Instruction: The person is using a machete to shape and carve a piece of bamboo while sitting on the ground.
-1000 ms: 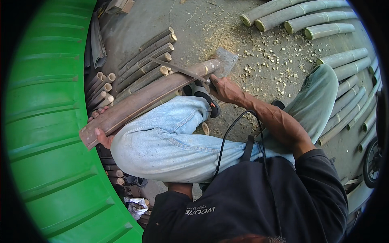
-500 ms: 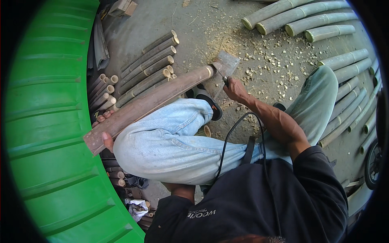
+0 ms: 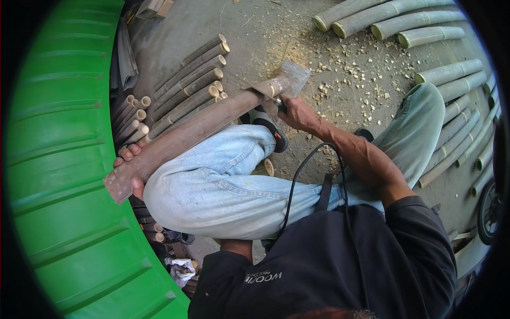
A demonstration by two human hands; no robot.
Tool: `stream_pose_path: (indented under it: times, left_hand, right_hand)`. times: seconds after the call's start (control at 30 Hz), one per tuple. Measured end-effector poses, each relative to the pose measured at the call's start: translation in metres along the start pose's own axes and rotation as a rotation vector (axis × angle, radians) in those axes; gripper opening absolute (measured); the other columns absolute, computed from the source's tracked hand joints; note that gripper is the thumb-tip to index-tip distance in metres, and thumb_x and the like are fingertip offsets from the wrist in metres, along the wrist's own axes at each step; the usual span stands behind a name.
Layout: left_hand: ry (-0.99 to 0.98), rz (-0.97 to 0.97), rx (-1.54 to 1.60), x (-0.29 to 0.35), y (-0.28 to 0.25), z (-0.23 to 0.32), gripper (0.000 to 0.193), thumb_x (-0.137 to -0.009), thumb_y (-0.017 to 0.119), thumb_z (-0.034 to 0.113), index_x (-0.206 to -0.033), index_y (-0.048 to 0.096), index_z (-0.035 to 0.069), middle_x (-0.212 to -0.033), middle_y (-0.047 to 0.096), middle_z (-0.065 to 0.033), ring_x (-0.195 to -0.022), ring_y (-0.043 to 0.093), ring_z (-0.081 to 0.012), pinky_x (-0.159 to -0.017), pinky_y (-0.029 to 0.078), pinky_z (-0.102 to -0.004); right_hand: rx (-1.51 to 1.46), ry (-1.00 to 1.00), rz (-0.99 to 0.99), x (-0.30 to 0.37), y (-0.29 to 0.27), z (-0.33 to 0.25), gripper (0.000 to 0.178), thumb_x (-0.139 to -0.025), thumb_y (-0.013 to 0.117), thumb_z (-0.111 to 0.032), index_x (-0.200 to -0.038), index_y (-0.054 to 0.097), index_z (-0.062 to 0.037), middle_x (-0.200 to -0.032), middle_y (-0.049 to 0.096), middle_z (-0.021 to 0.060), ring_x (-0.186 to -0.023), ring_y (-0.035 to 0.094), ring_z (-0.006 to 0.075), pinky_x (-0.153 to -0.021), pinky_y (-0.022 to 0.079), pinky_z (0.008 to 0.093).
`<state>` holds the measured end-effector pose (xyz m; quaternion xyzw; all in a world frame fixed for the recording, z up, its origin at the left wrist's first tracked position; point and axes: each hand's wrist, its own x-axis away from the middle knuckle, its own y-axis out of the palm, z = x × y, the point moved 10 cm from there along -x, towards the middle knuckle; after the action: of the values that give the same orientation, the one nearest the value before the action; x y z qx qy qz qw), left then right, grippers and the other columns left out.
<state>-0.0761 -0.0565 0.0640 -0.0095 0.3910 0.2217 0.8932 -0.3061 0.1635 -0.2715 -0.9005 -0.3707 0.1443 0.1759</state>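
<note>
A brown bamboo pole slants across my bent left leg, its far end resting by a grey flat-topped block. Around the pole's near end my left hand is closed, with fingers on one side and the thumb on the other. My right hand grips the dark handle of a knife beside the far end. The knife's blade lies against the pole's surface, a short way back from that end; part of the blade is hard to make out.
Cut bamboo lengths lie stacked beyond the pole, with more bamboo poles at the far right. Pale chips litter the concrete floor. A ribbed green panel runs along the left. A black cable loops over my lap.
My right hand has brought the knife left and back along the pole, from its far end. My left hand still holds the near end, and the view has shifted slightly.
</note>
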Motion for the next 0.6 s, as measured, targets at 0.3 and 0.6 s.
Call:
stream_pose_path:
  times: [0.3, 0.6]
  left_hand:
    - [0.009, -0.194, 0.056, -0.01, 0.011, -0.002, 0.064, -0.079, 0.074, 0.025, -0.137, 0.051, 0.009, -0.117, 0.048, -0.0093, -0.114, 0.051, -0.0274, -0.11, 0.04, -0.05]
    - [0.013, -0.379, 0.141, -0.022, 0.017, -0.007, 0.071, -0.073, 0.081, 0.026, -0.136, 0.052, 0.011, -0.115, 0.047, -0.0071, -0.111, 0.049, -0.0245, -0.109, 0.037, -0.0483]
  right_hand:
    - [-0.03, -0.049, 0.07, -0.002, -0.009, 0.014, 0.022, -0.085, 0.064, -0.014, -0.095, 0.06, 0.0046, -0.07, 0.063, 0.0272, -0.067, 0.065, 0.0457, -0.061, 0.05, 0.0508]
    - [-0.032, -0.175, -0.026, -0.001, -0.007, 0.003, 0.025, -0.085, 0.068, -0.017, -0.095, 0.063, 0.0048, -0.078, 0.067, 0.0287, -0.074, 0.068, 0.0474, -0.065, 0.054, 0.051]
